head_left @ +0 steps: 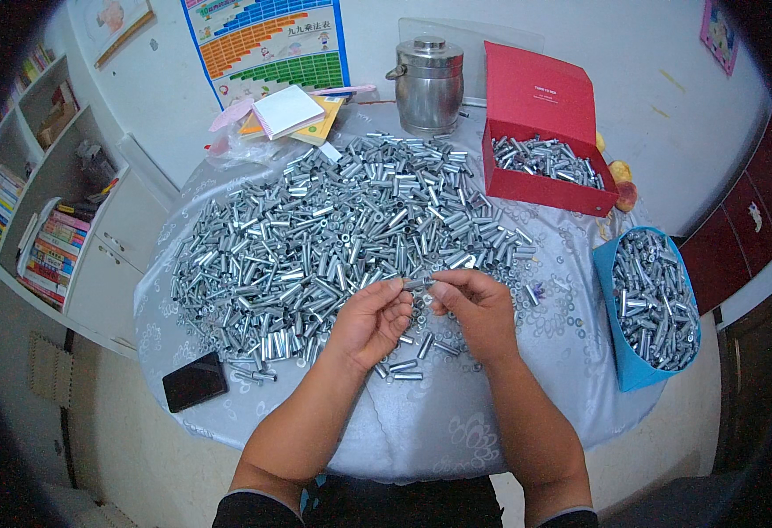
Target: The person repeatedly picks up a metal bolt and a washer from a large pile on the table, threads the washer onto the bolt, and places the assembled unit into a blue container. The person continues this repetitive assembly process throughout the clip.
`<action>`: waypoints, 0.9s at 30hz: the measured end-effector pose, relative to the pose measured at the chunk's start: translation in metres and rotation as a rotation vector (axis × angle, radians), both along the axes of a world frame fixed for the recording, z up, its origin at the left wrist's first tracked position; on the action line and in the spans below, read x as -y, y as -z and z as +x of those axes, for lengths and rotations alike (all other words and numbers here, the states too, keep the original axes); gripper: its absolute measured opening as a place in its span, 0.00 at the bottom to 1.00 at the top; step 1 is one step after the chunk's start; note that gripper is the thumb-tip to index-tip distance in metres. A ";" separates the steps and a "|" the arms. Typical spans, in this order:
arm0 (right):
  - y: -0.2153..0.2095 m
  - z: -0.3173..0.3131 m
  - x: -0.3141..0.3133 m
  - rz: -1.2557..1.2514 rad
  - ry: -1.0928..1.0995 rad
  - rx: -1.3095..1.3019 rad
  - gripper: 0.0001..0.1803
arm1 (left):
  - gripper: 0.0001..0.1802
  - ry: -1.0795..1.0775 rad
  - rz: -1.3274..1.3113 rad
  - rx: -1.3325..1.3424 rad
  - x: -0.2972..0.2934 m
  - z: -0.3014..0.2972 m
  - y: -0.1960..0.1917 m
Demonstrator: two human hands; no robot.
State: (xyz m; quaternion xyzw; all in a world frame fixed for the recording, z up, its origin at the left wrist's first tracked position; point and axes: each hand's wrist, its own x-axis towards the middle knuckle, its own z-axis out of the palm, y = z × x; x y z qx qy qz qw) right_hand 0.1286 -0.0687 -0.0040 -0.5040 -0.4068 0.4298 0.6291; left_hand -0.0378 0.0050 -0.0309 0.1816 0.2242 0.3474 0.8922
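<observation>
My left hand (370, 321) and my right hand (478, 310) meet over the near middle of a round table with a pale patterned cloth (439, 422). Between their fingertips they pinch one short silver metal tube (419, 283), each hand on one end. A broad heap of several like metal tubes (333, 229) spreads across the table just beyond and left of my hands. A few loose tubes (408, 370) and small washers (544, 312) lie on the cloth around my hands.
A red open box (540, 141) with tubes stands at the back right. A blue bag (654, 308) full of tubes hangs at the right edge. A steel lidded pot (428, 84), notebooks (294, 114), a black phone (195, 381) and a bookshelf (43, 211) are around.
</observation>
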 end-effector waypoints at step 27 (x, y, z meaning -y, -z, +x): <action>0.009 0.031 0.001 -0.134 -0.036 0.987 0.13 | 0.12 -0.043 0.121 -0.055 0.003 0.002 -0.002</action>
